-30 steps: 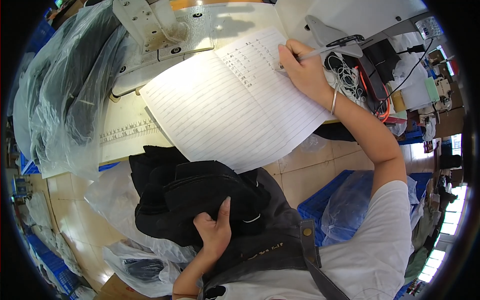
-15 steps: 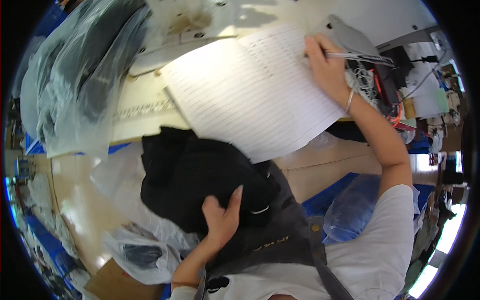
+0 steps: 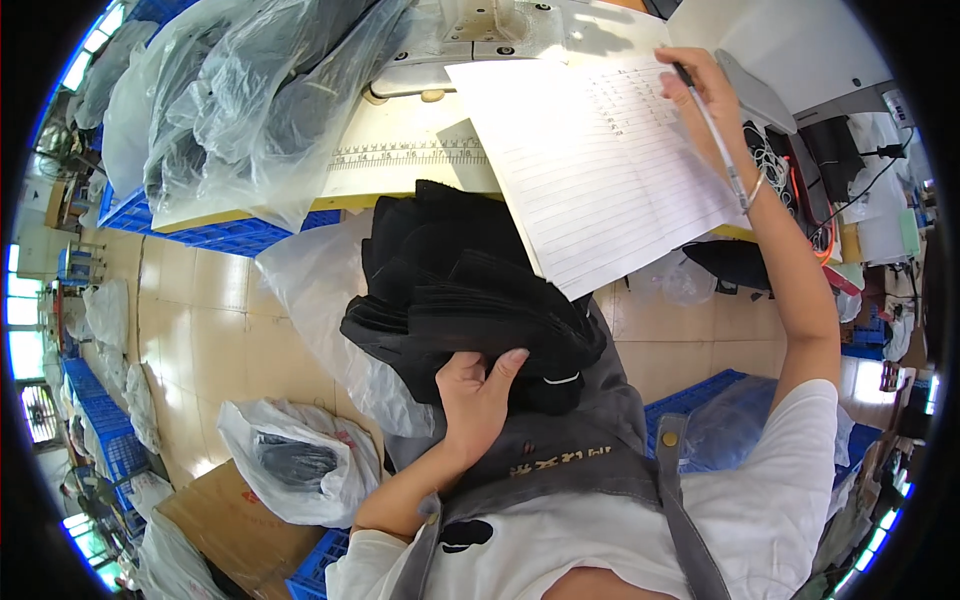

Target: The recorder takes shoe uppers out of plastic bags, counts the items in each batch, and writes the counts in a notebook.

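Currently on view, itemised:
Left hand [image 3: 475,395]: fingers curled up against the near edge of the stack, thumb raised along its side; steadying rather than pinching.
Stack [image 3: 465,305]: black cut fabric pieces piled on the person's lap, just below the counter edge, partly under the sheet's lower corner.
Handling, stack: judged soft, limp and fairly light; layers likely to slide or fan apart. Best taken from beneath with a flat palm, or clamped across the whole thickness at one edge.
Right hand [image 3: 712,92]: closed around a pen [image 3: 716,135], tip at the upper part of the sheet.
Sheet [image 3: 600,165]: lined white paper, large, lying on the counter with its lower corner overhanging; thin, easily creased.
Counter [image 3: 400,165]: pale top with a printed ruler strip along the front.
Bags [image 3: 230,95]: clear plastic, dark contents, heaped at the counter's left end.
Floor bag [image 3: 290,470]: white plastic, on the tiles beside a cardboard box [image 3: 230,540].
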`<state>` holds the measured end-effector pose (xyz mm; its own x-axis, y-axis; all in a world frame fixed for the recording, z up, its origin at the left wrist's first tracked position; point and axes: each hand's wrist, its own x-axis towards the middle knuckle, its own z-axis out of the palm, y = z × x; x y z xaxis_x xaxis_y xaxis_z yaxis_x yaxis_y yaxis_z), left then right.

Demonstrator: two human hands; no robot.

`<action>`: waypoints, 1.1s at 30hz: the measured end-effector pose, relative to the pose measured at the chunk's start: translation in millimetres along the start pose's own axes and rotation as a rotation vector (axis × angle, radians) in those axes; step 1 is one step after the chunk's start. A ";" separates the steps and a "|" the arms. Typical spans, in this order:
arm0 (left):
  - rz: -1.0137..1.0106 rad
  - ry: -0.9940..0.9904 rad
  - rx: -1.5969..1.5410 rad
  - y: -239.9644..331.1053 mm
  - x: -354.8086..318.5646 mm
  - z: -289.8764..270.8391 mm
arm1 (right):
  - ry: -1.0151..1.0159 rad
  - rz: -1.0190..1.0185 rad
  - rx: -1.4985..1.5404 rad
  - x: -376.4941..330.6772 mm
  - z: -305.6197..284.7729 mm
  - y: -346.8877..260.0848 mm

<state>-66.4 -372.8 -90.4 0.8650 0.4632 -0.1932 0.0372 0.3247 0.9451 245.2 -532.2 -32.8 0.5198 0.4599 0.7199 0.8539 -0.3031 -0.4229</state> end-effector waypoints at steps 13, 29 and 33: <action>0.109 0.052 0.058 -20.0 -9.4 -20.5 | -0.419 0.325 0.537 -94.4 19.7 -168.3; 0.199 0.047 0.412 -15.9 -40.6 -27.4 | -0.526 0.378 0.735 -96.0 28.9 -175.4; 0.321 0.020 0.505 -16.6 -40.1 -31.1 | -0.598 0.525 0.948 -99.4 30.3 -172.6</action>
<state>-117.2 -371.1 -106.6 0.8630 0.4902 0.1221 0.0134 -0.2638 0.9645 46.8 -500.3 -48.0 0.5209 0.8495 0.0838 0.0896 0.0433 -0.9950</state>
